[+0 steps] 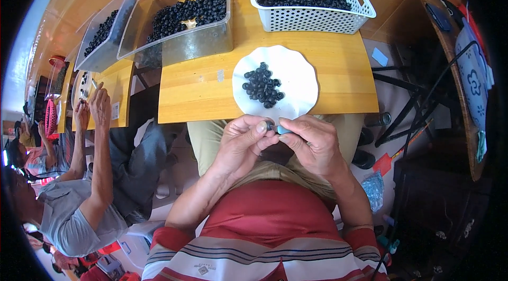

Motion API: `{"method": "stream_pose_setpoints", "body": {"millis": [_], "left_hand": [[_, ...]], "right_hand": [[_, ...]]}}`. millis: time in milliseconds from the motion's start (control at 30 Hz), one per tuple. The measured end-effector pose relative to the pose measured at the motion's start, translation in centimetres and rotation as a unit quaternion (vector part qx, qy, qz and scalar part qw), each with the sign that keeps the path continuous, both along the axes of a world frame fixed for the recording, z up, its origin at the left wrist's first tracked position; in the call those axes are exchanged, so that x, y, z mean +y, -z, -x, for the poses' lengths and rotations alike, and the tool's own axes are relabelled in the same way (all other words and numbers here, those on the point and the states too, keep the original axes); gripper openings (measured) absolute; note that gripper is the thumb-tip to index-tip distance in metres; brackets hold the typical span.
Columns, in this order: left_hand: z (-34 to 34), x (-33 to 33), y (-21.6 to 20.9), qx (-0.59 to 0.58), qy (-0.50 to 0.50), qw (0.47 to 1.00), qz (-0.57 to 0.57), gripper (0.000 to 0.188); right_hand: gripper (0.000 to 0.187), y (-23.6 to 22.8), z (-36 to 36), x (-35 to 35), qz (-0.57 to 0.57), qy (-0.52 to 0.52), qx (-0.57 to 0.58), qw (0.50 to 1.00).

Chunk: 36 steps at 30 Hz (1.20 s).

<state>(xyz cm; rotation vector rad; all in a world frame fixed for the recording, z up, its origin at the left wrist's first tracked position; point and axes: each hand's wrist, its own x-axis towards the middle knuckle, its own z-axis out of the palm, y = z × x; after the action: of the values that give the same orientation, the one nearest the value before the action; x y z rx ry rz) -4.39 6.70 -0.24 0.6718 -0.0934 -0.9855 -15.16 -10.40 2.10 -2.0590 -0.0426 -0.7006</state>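
Just beyond my lap, my left hand (236, 145) pinches a small black round part (269, 123) between thumb and fingers. My right hand (316, 144) grips a small tool with a light-blue end (283, 130), its tip close to the black part; whether they touch is too small to tell. Both hands are at the near edge of the wooden table (196, 104). On it, right in front of them, lies a white scallop-rimmed plate (302, 93) bearing a heap of black round parts (262, 85), some showing a central hole.
A white perforated basket (317, 21) and a clear plastic bin (203, 45) of black parts stand at the back. Another bin (108, 51) is further left, near a co-worker's hands (98, 106). Black metal legs (405, 101) and a tilted board (450, 69) are at right.
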Motion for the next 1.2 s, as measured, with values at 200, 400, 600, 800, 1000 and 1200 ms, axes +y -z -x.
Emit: {"method": "stream_pose_setpoints", "body": {"millis": [200, 400, 600, 800, 1000, 1200], "left_hand": [[0.1, 0.1, 0.3, 0.004, -0.002, 1.0, -0.009, 0.011], [0.1, 0.1, 0.3, 0.012, -0.003, 1.0, -0.01, 0.012], [0.1, 0.3, 0.1, 0.004, 0.001, 1.0, 0.003, 0.013], [0.8, 0.6, -1.3, -0.04, 0.023, 0.999, 0.023, 0.01], [0.1, 0.8, -0.5, -0.024, 0.001, 0.999, 0.033, 0.007], [0.3, 0.5, -0.3, 0.004, -0.005, 1.0, 0.008, 0.009]], "right_hand": [[0.03, 0.1, 0.2, 0.0, 0.012, 0.007, 0.003, 1.0], [0.031, 0.4, 0.1, 0.1, 0.009, 0.014, 0.0, 1.0], [0.029, 0.2, 0.2, 0.1, 0.008, 0.001, -0.004, 1.0], [0.027, 0.7, -0.3, -0.3, -0.029, 0.065, 0.036, 0.997], [0.028, 0.1, 0.1, -0.7, -0.06, 0.031, 0.018, 0.998], [0.03, 0.0, 0.2, 0.2, -0.063, -0.027, 0.009, 0.998]]}}
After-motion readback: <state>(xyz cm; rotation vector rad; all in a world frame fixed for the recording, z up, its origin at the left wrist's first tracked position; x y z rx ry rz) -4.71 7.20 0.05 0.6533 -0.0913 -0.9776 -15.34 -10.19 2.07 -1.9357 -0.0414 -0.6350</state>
